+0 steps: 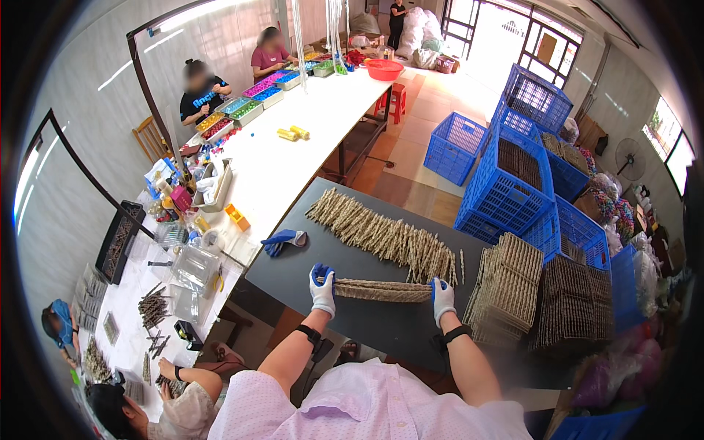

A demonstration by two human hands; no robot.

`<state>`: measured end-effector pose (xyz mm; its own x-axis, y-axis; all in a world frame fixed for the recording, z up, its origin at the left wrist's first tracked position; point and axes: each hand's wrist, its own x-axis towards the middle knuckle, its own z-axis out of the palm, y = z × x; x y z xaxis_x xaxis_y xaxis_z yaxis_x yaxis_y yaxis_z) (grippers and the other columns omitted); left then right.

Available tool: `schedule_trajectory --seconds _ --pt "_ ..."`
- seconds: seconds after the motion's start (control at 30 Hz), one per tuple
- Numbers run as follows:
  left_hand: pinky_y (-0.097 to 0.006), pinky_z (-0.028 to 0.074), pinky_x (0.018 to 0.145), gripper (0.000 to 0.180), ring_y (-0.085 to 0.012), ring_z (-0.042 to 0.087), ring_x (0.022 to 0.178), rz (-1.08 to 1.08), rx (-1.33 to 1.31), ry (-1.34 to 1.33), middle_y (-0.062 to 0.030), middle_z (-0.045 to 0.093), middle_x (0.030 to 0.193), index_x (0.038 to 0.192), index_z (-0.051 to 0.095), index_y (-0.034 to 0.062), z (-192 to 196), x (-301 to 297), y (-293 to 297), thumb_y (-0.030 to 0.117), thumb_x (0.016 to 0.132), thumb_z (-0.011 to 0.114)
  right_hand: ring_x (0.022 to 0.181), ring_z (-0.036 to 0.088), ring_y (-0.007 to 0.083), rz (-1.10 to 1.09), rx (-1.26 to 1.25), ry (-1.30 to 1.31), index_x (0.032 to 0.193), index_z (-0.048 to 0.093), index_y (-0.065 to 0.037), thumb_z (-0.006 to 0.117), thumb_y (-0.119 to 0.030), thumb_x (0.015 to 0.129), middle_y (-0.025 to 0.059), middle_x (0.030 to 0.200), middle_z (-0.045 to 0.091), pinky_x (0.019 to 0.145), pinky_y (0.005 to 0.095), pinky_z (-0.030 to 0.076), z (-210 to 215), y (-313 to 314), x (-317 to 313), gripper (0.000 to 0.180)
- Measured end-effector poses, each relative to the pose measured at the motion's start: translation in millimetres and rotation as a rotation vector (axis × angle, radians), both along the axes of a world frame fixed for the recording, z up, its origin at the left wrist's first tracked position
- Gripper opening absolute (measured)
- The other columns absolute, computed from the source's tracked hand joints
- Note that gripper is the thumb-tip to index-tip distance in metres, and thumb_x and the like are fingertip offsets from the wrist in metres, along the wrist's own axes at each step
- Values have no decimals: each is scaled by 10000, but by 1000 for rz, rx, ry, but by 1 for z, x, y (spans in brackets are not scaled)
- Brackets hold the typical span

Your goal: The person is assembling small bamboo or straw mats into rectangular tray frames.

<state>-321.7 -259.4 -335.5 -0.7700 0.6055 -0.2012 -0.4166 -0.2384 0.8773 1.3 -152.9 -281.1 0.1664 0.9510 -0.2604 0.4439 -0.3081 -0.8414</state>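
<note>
Since the tan bundle [383, 291] is long, left hand [323, 290] and right hand [444, 299] clamp opposite ends, probably keeping it straight

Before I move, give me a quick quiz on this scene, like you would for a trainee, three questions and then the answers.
1. What do the left grip and right grip hold between them?
2. True or false: the loose glove lies to the right of the left grip.
3. What colour is the basin at the far end of the white table? A green, B red, C blue.

Key: 1. A long tan bundle, one end in each. 2. False; it lies to the left, on the dark table. 3. B.
</note>
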Motion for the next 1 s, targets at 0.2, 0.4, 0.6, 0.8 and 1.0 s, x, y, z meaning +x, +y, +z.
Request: schedule_trajectory --seconds 0.2,0.4,0.6,0.8,1.0 --pt "-310 525 1040 518 -188 622 1160 8 0 -17 -76 615 1300 1419 517 49 3 1 1 -57 942 688 775 635 280 -13 -24 -25 964 698 9 588 -468 1013 131 853 675 778 438 495 2 1 -1 491" --pt "-304 528 1028 504 -179 622 1146 4 -17 11 -68 617 1288 1409 527 55 5 1 1 -49 943 692 823 663 295 -24 -32 -45 994 711 6 593 -464 1014 142 889 698 800 428 506 0 2 -1 485" --pt "-299 531 1013 500 -172 621 1132 1 -15 5 -60 617 1278 1410 528 62 9 2 0 -41 948 691 996 676 283 55 -114 -45 1213 691 13 596 -457 1024 148 1109 717 917 401 513 7 4 2 516" --pt "-307 508 1033 539 -185 600 1173 -17 -15 3 -70 597 1318 1431 514 67 -3 -1 1 0 939 725 826 674 304 30 15 -37 1012 726 8 591 -451 1022 147 892 713 806 427 512 -10 6 4 478" --pt "-338 444 1096 724 -219 497 1329 37 -149 -28 -99 471 1501 1530 421 90 -5 3 -2 87 909 795 910 705 285 -48 5 -64 1125 741 -2 624 -459 1007 158 982 750 871 395 529 -46 20 9 486"
